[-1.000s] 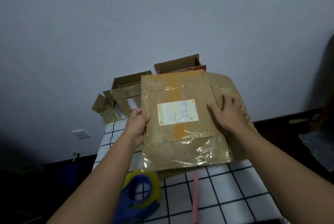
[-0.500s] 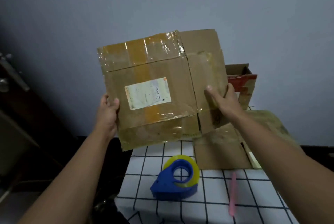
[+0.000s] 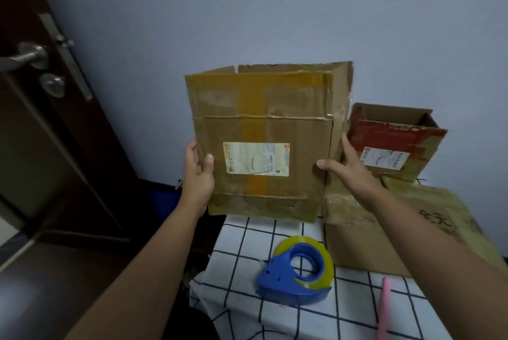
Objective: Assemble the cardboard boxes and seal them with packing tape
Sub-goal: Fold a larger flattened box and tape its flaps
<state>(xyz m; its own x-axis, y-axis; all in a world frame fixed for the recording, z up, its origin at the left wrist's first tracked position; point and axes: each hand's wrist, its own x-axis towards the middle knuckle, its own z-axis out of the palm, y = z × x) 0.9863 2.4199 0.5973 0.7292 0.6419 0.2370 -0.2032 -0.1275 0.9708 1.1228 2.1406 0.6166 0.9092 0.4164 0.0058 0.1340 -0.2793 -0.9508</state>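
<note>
I hold a worn brown cardboard box (image 3: 264,120) upright in the air over the table's back left corner. It carries old yellow tape and a white label. Its top flaps stand up, and a side panel shows at the right, so it is partly opened out. My left hand (image 3: 199,175) grips its left edge, thumb on the front. My right hand (image 3: 349,169) holds the right front corner, thumb on the front face and fingers on the side panel. A blue tape dispenser (image 3: 297,273) with a yellowish roll sits on the table below the box.
The table (image 3: 239,246) has a white cloth with a black grid. A flattened box (image 3: 357,246) lies at the right. An open red and brown box (image 3: 395,136) stands behind it, and a pink pen-like tool (image 3: 383,309) lies in front. A dark door (image 3: 41,120) is at left.
The box was lifted flat off the pile on the table and swung left. It now stands upright and is spread open, with its side panel folded back.
</note>
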